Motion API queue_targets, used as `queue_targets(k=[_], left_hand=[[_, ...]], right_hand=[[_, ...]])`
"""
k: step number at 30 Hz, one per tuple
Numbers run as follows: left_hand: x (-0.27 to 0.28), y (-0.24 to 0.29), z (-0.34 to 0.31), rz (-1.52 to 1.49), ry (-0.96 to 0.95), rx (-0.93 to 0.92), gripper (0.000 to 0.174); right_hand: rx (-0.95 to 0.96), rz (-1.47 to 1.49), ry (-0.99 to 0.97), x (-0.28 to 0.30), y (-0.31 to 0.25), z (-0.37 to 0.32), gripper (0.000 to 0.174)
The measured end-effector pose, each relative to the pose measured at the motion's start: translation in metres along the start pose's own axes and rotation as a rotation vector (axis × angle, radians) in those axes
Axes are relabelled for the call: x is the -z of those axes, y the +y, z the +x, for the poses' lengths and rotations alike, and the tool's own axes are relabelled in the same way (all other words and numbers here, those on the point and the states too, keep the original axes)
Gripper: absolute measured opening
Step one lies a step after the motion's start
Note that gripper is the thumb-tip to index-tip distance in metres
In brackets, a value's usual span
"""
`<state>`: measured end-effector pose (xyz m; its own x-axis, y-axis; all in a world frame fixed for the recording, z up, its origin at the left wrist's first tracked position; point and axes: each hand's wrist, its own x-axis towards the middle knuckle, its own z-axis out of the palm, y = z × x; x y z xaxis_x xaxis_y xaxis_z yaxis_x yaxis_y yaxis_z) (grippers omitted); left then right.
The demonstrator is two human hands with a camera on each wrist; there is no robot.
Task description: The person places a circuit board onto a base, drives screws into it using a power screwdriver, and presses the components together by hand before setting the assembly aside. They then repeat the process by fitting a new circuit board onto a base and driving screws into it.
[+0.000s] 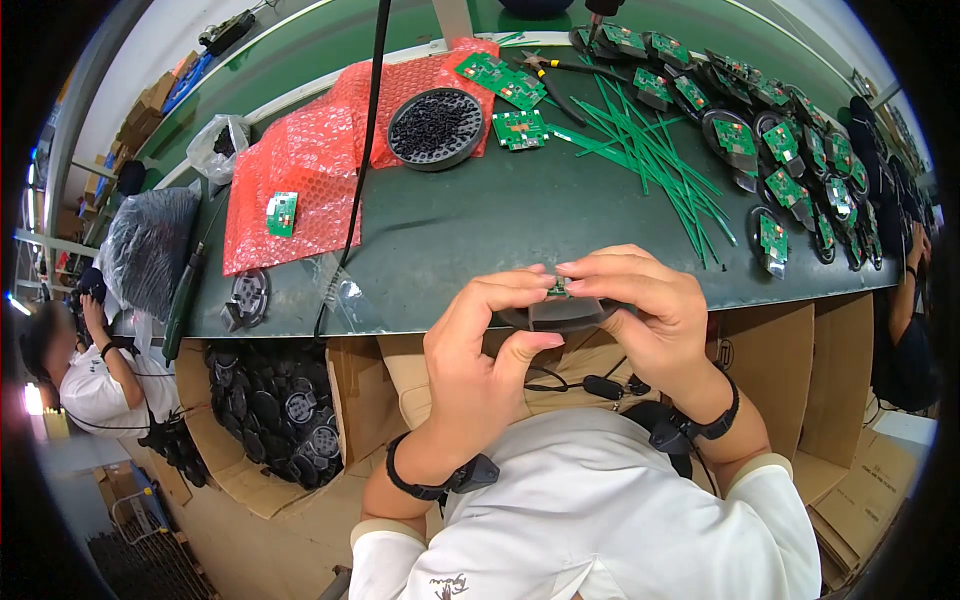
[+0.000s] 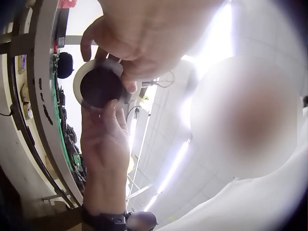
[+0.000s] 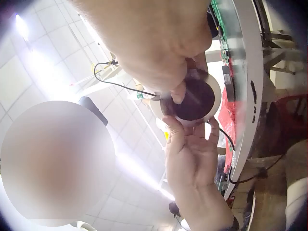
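Observation:
A round black plastic housing (image 1: 568,316) is held between both hands just off the table's front edge. At its far side a small green circuit board (image 1: 558,288) shows between the fingertips, mostly covered by them. My left hand (image 1: 482,330) grips the left side, fingertips at the board and thumb at the near side. From the right, my right hand (image 1: 655,315) grips the housing, thumb low at its rim and fingers over the top. Both wrist views show the dark round face of the housing (image 2: 100,87) from below, with thumbs against it.
Green strips (image 1: 650,150) and cutting pliers (image 1: 545,68) lie on the table. Many housings with boards (image 1: 770,245) crowd the right. At left are a tray of small black parts (image 1: 435,165), red bubble wrap (image 1: 300,170) and a screwdriver (image 1: 187,295). Below stands a carton of black housings (image 1: 330,385).

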<state>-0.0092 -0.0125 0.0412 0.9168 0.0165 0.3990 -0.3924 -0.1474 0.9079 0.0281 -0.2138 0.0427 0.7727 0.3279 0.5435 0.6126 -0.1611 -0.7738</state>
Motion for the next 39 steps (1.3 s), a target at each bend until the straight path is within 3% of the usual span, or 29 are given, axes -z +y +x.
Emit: queue_targets(k=[5,17,26,29,31,35,39], left_hand=[[0.005,-0.001,-0.004,-0.097,-0.065,0.081,0.027],[0.004,-0.001,-0.003,-0.068,-0.028,-0.013,0.024],[-0.002,0.005,-0.005,-0.26,0.035,0.215,0.022],[0.002,-0.01,-0.002,-0.143,-0.072,0.101,0.028],[0.0,-0.019,0.01,0.3,-0.002,-0.228,0.023],[-0.008,-0.05,-0.005,0.45,0.035,-0.239,0.026],[-0.004,-0.047,-0.021,0.66,-0.096,-0.313,0.033]], right_hand=[[-0.013,0.022,-0.01,-0.002,-0.003,0.002,0.039],[0.057,-0.05,-0.014,-0.001,-0.003,0.003,0.038],[0.076,-0.098,0.001,-0.001,-0.003,0.003,0.035],[0.071,-0.11,0.018,-0.002,0.005,0.005,0.034],[0.185,-0.275,-0.003,0.001,0.019,0.011,0.035],[0.184,-0.389,-0.097,0.01,0.03,0.009,0.038],[0.117,-0.424,-0.222,0.014,0.024,-0.004,0.044]])
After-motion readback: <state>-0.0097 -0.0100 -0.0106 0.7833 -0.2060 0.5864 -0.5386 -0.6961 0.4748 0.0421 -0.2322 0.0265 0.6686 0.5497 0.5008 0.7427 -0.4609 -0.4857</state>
